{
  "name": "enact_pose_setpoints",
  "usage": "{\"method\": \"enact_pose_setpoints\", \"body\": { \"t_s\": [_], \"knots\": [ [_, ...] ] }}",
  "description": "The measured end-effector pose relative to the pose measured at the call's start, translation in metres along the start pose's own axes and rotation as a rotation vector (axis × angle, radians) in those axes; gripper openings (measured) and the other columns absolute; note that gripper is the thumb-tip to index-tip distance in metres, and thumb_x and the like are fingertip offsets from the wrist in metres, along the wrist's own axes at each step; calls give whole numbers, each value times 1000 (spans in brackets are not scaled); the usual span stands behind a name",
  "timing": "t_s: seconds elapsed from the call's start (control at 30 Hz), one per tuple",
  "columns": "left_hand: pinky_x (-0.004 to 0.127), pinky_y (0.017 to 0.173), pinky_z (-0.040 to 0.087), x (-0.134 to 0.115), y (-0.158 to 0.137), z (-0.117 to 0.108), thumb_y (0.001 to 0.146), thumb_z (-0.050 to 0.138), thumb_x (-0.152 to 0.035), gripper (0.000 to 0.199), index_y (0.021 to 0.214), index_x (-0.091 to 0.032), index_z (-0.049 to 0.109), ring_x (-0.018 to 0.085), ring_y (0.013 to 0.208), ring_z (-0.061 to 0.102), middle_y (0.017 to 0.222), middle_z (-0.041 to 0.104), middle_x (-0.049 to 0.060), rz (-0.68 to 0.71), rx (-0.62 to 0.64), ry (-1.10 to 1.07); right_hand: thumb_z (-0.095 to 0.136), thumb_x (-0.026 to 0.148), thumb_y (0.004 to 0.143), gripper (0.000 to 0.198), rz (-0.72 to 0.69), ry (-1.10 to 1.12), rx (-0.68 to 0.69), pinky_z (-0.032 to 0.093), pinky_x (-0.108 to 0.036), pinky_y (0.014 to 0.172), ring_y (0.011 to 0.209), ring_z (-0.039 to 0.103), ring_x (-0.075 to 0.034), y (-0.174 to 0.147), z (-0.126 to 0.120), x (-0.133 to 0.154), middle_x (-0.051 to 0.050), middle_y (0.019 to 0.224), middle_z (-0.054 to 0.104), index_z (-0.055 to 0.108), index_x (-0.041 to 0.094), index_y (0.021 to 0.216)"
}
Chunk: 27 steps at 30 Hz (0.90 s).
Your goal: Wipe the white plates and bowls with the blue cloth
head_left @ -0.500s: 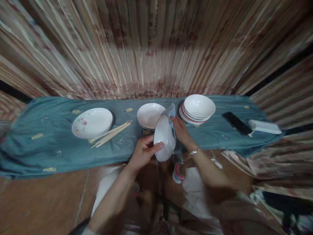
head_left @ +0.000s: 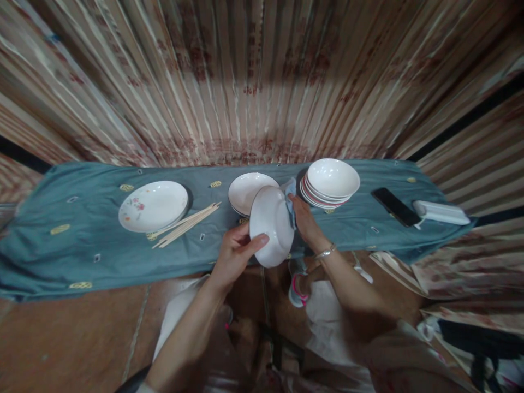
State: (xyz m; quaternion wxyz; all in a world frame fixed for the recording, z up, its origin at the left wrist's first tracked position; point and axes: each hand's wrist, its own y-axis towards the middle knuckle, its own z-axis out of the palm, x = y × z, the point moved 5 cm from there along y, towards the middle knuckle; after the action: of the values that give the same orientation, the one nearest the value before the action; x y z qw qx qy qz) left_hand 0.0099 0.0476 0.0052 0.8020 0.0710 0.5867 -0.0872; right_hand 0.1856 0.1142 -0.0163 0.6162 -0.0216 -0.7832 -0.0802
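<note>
A white bowl (head_left: pixel 271 226) is tipped on its side above the table's front edge, its outside facing me. My left hand (head_left: pixel 236 252) grips its left rim, thumb on the outer wall and fingers behind. On the bowl's right side, my right hand (head_left: pixel 303 219) presses a light blue cloth (head_left: pixel 291 197) against it; some of the cloth is hidden by the fingers. Behind the held bowl lies a white dish (head_left: pixel 245 192), partly covered from view. Right of my right hand stands a stack of white bowls (head_left: pixel 333 179), several with red rims.
The table wears a teal cloth (head_left: pixel 123 262). At left are a flowered plate (head_left: pixel 159 204) and several wooden chopsticks (head_left: pixel 186 225). A black phone (head_left: pixel 395 206) and a white device (head_left: pixel 441 212) lie at right. A pleated curtain (head_left: pixel 254 82) hangs behind.
The held bowl has turned to show more of its outer wall and base, and shifted slightly left with my left hand. The cloth stays at its right side.
</note>
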Motion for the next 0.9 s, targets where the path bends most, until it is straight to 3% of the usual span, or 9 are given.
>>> {"method": "enact_pose_setpoints", "body": {
  "t_s": [0.2, 0.4, 0.57, 0.77, 0.9],
  "knots": [
    [22, 65, 43, -1, 0, -2, 71, 72, -29, 19, 83, -15, 71, 12, 68, 55, 76, 66, 1, 12, -27, -5, 43, 54, 82, 37, 59, 68, -34, 41, -35, 94, 101, 55, -21, 1, 1, -14, -4, 83, 64, 58, 21, 77],
    [23, 65, 46, -4, 0, -7, 69, 74, -29, 21, 86, -16, 73, 13, 69, 57, 79, 69, 2, 67, -106, -7, 46, 49, 81, 29, 271, 388, 25, 43, -38, 98, 100, 60, -20, -2, 15, -24, -3, 95, 68, 58, 23, 88],
    [23, 69, 48, -2, 1, -8, 67, 75, -25, 24, 89, -17, 72, 14, 73, 60, 84, 71, 2, 75, -94, -53, 48, 45, 81, 27, 249, 412, -35, 39, -36, 103, 105, 58, -18, -5, 15, -17, -2, 101, 68, 59, 23, 92],
    [28, 84, 47, -6, 2, -3, 59, 81, -23, 62, 118, -22, 62, 20, 96, 61, 109, 68, 4, 47, -42, -100, 47, 49, 79, 29, 269, 378, -42, 46, -35, 88, 90, 60, -19, -5, 14, -13, -1, 82, 66, 58, 22, 81],
    [32, 91, 45, -8, 2, -1, 61, 77, -40, 71, 126, -22, 56, 27, 112, 56, 121, 62, 8, 50, 26, -202, 49, 52, 76, 29, 246, 250, -65, 46, -32, 77, 81, 56, -19, -5, 9, -10, 0, 67, 59, 52, 24, 68]
  ]
}}
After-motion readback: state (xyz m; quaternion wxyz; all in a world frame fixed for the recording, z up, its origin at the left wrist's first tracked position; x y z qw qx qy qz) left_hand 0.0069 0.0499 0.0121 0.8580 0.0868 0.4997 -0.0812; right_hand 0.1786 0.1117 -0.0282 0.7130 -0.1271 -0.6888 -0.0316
